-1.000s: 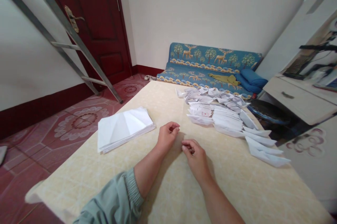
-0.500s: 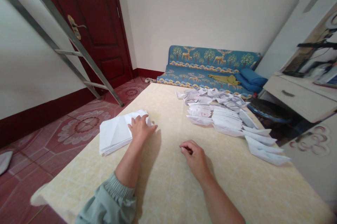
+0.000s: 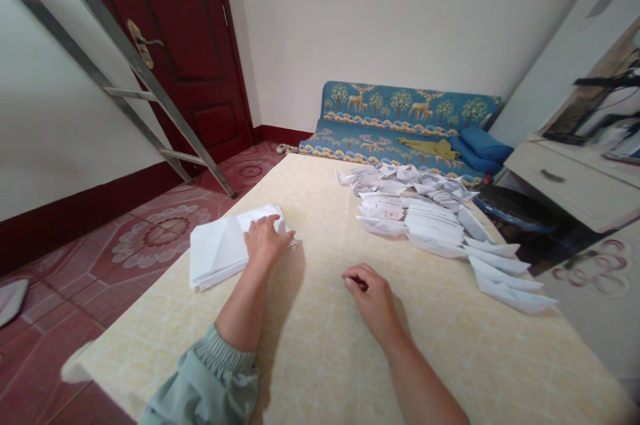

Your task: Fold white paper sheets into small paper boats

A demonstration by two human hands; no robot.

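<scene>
One paper stack (image 3: 215, 250); left hand (image 3: 266, 242) over its right part, grip spread. Right hand (image 3: 373, 297) over tabletop (image 3: 320, 352), grip curled closed. Folded papers (image 3: 435, 230) overlap, uncountable.

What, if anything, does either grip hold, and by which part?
Nothing is visibly held: the left grip is spread over the right end of the paper stack; the right grip is curled, nothing showing.

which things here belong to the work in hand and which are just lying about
Part of the work, it seems:
left hand, on the paper stack
right hand, loosely curled
folded papers
table

Just lying about:
ladder
yellow cloth
blue cushion
shoes
</scene>
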